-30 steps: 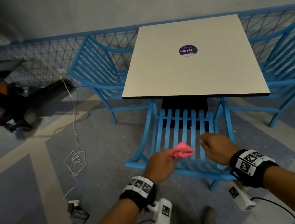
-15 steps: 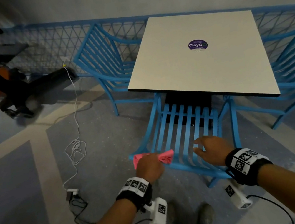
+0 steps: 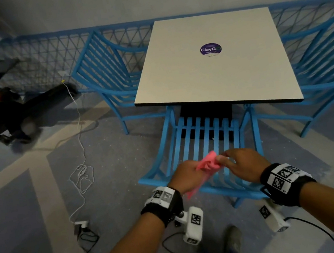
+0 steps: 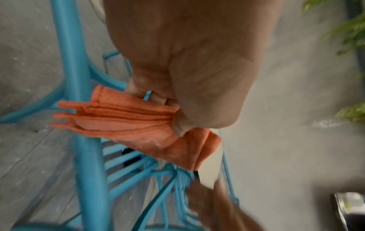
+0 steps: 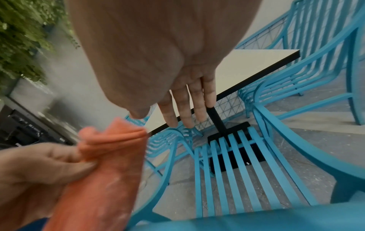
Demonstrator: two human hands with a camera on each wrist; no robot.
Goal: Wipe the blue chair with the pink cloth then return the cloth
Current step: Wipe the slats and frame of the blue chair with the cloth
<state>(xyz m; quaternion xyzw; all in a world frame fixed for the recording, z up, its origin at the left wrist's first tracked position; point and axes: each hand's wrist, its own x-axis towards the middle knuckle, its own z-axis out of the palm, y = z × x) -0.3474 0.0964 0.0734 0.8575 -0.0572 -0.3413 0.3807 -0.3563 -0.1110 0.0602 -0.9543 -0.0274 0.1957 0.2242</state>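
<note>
The blue chair (image 3: pixel 203 138) stands pushed under the table, its slatted back toward me. My left hand (image 3: pixel 191 169) grips the bunched pink cloth (image 3: pixel 208 164) just above the chair's top rail. One end of the cloth hangs down past my left wrist. In the left wrist view the cloth (image 4: pixel 128 118) sticks out of the fist in folds over the rail (image 4: pixel 82 62). My right hand (image 3: pixel 228 158) meets the cloth's upper end. In the right wrist view its fingers (image 5: pixel 187 106) are straight, and only the thumb touches the cloth (image 5: pixel 110 156).
A square white table (image 3: pixel 198 81) with a purple sticker stands beyond the chair. More blue chairs sit at its left (image 3: pixel 108 70) and right (image 3: pixel 323 60). A white cable (image 3: pixel 82 175) and a charger (image 3: pixel 81 224) lie on the floor to the left. A blue mesh fence (image 3: pixel 39 57) lines the wall.
My left hand carried the cloth from the rail's left end back toward the middle and lifted it. My right hand left the rail and came up to the cloth.
</note>
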